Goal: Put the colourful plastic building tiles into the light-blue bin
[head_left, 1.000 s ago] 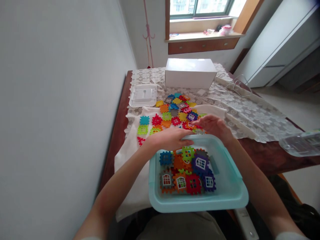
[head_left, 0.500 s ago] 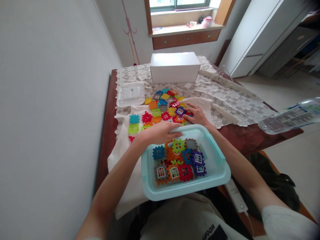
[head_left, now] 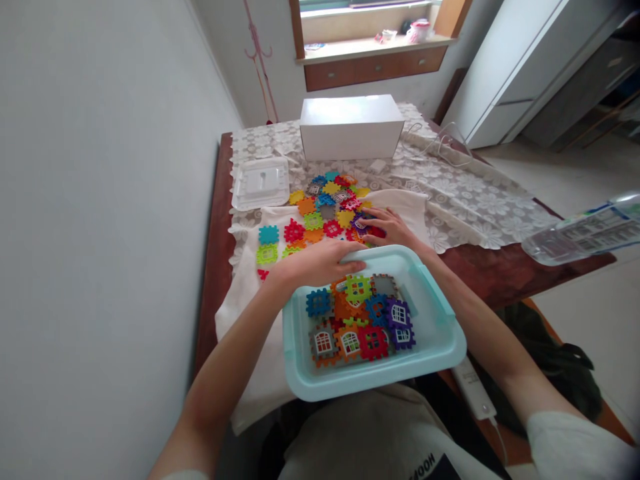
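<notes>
My left hand [head_left: 327, 262] grips the far rim of a pale turquoise plastic tub [head_left: 435, 333], thumb inside the wall. Square interlocking building tiles lie in the tub, among them a red tile [head_left: 373, 343], a purple tile [head_left: 399, 312] and a blue tile [head_left: 319, 303]. Beyond the tub, my right hand [head_left: 393, 229] reaches over a heap of more tiles on the cloth. Its fingers are spread and rest on or just above a purple tile with a white window [head_left: 359, 222]; contact is hard to tell.
A white cloth [head_left: 240, 320] lies under the loose tiles. Behind them stand a clear plastic lid [head_left: 261, 185] and a white box [head_left: 352, 130] on the lace tablecloth [head_left: 475, 207]. A clear bottle [head_left: 580, 233] is at the right table edge. The wall [head_left: 125, 167] runs close on the left.
My right hand has shifted slightly left over the purple window tile, covering more of it. My left hand keeps its hold on the tub. The view has tilted a little.
</notes>
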Demonstrator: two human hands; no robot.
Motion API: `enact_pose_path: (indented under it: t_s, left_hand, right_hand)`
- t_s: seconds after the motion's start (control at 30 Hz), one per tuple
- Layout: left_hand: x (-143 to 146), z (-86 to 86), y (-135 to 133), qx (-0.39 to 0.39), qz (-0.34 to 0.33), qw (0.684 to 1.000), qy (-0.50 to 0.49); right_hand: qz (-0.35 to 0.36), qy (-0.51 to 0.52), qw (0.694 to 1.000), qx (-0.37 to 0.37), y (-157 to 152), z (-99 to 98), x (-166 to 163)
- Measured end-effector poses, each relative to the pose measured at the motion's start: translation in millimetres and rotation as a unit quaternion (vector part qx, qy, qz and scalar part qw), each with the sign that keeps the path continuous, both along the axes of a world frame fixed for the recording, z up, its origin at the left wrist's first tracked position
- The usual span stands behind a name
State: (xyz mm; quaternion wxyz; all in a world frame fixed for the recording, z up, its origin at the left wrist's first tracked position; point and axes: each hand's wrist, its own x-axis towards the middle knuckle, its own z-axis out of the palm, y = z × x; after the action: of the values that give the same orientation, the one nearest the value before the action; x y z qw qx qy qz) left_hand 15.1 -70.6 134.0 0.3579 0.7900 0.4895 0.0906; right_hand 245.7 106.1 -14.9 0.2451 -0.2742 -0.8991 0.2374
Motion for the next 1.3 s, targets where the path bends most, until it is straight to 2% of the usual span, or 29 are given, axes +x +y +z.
enact_pose_path:
  t_s: [0.3,0.67,0.8,1.0,1.07,1.17,1.3]
  left_hand:
    - [-1.1,-2.4,2.0,0.0,-0.003,1.0,0.011]
    - [0.3,-0.2,0.2,-0.001,0.007,1.0,0.013]
    - [-0.8,-2.9,1.0,0.003,0.013,1.0,0.012]
    - [-3.1,-6.1,3.2,-0.002,0.006,1.0,0.001]
    - [-3.9,-6.3,3.4,0.002,0.004,1.0,-0.002]
    - [-4.0,-5.4,2.3,0.005,0.007,1.0,-0.003]
    - [-2.2,-4.5,-0.1,0.012,0.005,1.0,0.003]
  right_hand:
    - [-0.008,0.043,0.999,-0.03,6.6,2.4,1.7]
    - [-0.082,0.132,0.987,-0.04,3.3,3.8,-0.4]
    - [-0.164,0.176,0.969,-0.059,3.9,4.4,2.3]
    - [-0.243,0.259,0.922,-0.152,9.1,2.2,3.4]
    - [-0.24,0.296,0.9,-0.212,8.8,4.7,1.3]
    - [-0.196,0.335,0.873,-0.297,5.6,14.4,-1.6]
    - [-0.106,0.325,0.882,-0.324,-0.1,33.6,2.6]
